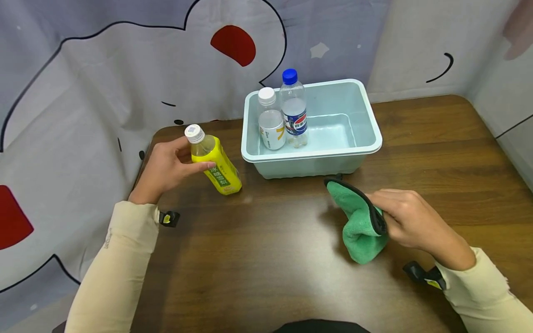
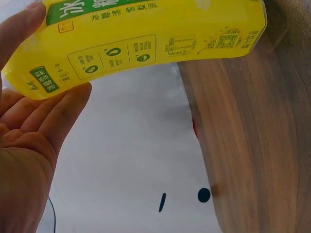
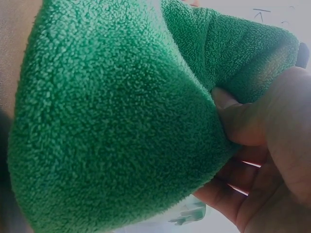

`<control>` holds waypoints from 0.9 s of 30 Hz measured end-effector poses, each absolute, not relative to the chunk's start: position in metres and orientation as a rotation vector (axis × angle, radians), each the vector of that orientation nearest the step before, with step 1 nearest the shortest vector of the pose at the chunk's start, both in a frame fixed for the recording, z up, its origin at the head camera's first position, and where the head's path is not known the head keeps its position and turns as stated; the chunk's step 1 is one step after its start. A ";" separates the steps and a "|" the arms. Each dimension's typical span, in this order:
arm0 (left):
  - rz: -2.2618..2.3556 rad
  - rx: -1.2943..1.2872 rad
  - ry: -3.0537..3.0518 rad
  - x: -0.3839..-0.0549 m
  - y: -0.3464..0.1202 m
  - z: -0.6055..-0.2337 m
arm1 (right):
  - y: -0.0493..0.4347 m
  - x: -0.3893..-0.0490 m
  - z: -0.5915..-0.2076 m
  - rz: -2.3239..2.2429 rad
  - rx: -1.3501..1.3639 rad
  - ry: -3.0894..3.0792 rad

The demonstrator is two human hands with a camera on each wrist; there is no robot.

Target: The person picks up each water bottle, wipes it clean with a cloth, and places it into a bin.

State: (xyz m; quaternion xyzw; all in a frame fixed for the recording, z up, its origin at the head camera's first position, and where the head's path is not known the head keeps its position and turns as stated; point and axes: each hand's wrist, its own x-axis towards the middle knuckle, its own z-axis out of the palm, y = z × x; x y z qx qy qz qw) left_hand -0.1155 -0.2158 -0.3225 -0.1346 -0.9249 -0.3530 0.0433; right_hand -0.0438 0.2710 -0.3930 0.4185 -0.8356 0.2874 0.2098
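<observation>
My left hand (image 1: 166, 164) grips a yellow-labelled drink bottle (image 1: 222, 169) near its shoulder, thumb on one side and fingers on the other. The bottle has a white cap and leans, its base close over the table at the left of the bin. In the left wrist view the yellow label (image 2: 136, 43) fills the top, with fingertips under it. On the right, my right hand (image 1: 410, 222) pinches a green cloth (image 1: 364, 238) with black edging, which hangs folded in front of the bin. The right wrist view shows the thumb pressing into the cloth (image 3: 112, 121).
A pale blue plastic bin (image 1: 308, 162) stands at the back of the wooden table (image 1: 250, 277). Inside, at its left, are a white-capped bottle (image 1: 271, 127) and a blue-capped Pepsi bottle (image 1: 294, 113), both upright. A printed curtain (image 1: 91, 101) hangs behind and left of the table.
</observation>
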 end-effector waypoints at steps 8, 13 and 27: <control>-1.182 -0.474 -2.809 -0.110 -0.211 -0.321 | 0.270 -0.043 -0.391 0.796 1.167 -2.309; -1.199 -0.512 -2.810 -0.107 -0.207 -0.320 | 0.270 -0.043 -0.390 0.805 1.159 -2.314; -1.198 -0.619 -2.833 -0.103 -0.192 -0.316 | 0.272 -0.041 -0.389 0.813 1.132 -2.320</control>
